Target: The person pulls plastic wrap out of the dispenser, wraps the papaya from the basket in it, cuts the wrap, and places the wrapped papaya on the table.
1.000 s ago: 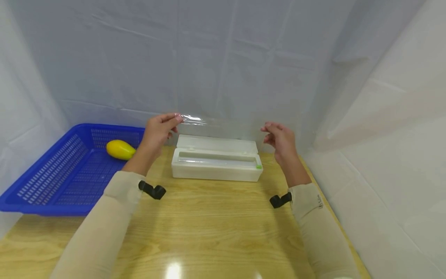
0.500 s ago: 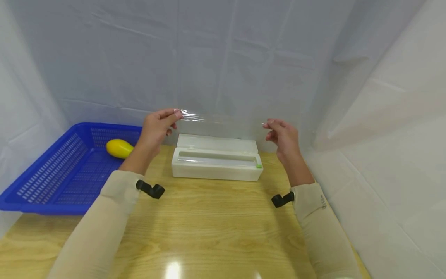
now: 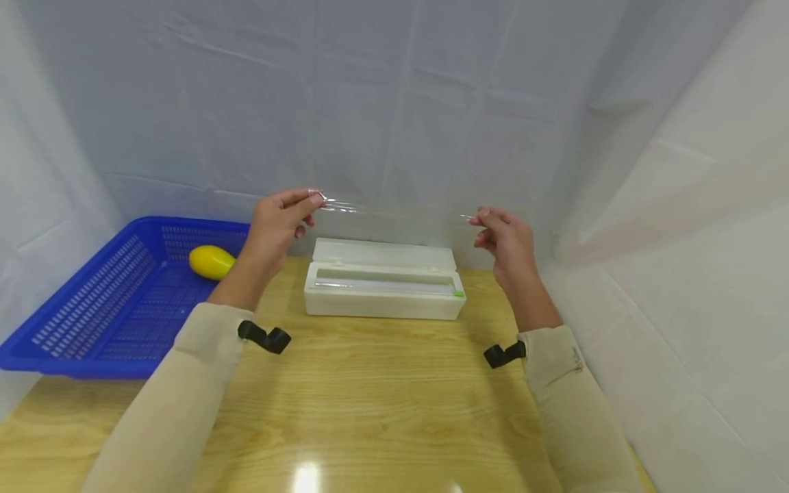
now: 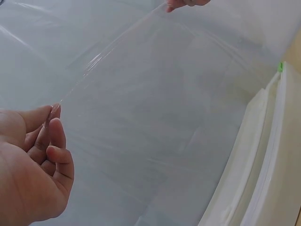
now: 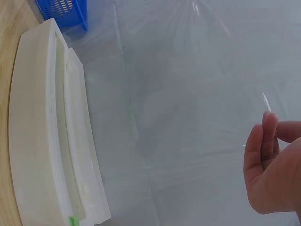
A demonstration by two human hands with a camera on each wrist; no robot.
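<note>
- Pinching: my left hand [image 3: 275, 226] and right hand [image 3: 507, 239] each nip a top corner of the cling film [image 3: 394, 233], stretched taut.
- Film: rises above the white dispenser box [image 3: 383, 284] at 12 o'clock on the tabletop [image 3: 370, 397].

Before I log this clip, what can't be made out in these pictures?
- Cling film: nearly invisible in the head view; its lower edge is lost against the white backdrop.
- Roll inside the dispenser box: hidden by the box walls.
- Right hand: cut off by the right wrist view's edge.
- Left hand: palm cropped.
</note>
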